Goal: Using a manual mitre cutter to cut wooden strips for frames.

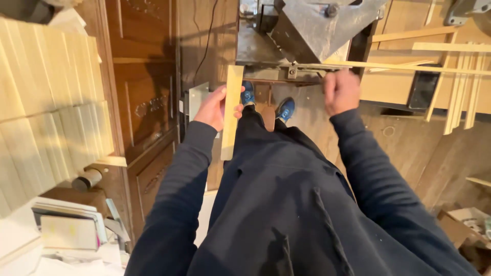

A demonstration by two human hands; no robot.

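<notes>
Our left hand (pixel 214 106) grips a pale wood slat (pixel 232 110) upright, the slat lying just right of the palm. Our right hand (pixel 341 91) is closed around a thin strip (pixel 409 66) that runs off to the right, near the metal machine (pixel 307 30).

Two hands: the left hand (pixel 214 107) grips one short wooden board (pixel 231 110), and the right hand (pixel 341 91) closes on one long thin strip (pixel 409 67). Two blue shoes (pixel 248 93) show. One grey machine (pixel 302 30) stands far; one stack of pale boards (pixel 51 87) left.

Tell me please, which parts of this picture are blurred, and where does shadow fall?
Head view: the right hand is smeared by motion blur; the left hand and its wooden slat are sharper; shadow darkens the brown door panel; frame edges bend slightly.
</notes>
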